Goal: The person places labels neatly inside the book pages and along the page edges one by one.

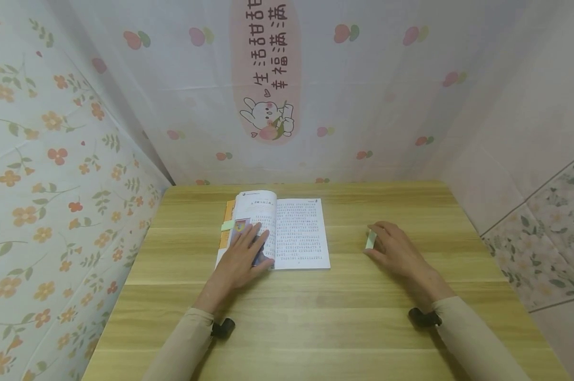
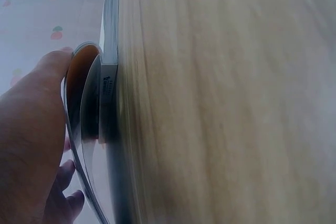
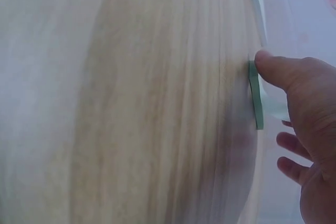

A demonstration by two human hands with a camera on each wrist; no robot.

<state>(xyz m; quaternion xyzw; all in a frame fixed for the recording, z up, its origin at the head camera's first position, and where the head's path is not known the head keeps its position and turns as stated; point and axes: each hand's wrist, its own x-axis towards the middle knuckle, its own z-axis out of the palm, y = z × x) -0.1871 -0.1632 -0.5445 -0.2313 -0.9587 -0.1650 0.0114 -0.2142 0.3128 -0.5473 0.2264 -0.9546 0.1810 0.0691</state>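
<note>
An open book (image 1: 298,233) lies on the table, printed text on its right page and a coloured picture on its left. My left hand (image 1: 241,259) rests on the left page with its fingers stretched out; in the left wrist view this hand (image 2: 31,129) is against the bowed-up pages. A pale green sticky note (image 1: 227,226) sticks out at the left page's edge. To the right of the book, my right hand (image 1: 398,251) holds a small light green sticky note pad (image 1: 370,239) between thumb and fingers, down at the table. The pad's thin edge shows in the right wrist view.
The wooden table (image 1: 315,323) reaches back to a white printed curtain (image 1: 382,106). A flowered curtain (image 1: 44,201) hangs along the left side, and a patterned wall (image 1: 548,248) stands at the right. An orange cover (image 1: 223,239) shows beneath the book's left pages.
</note>
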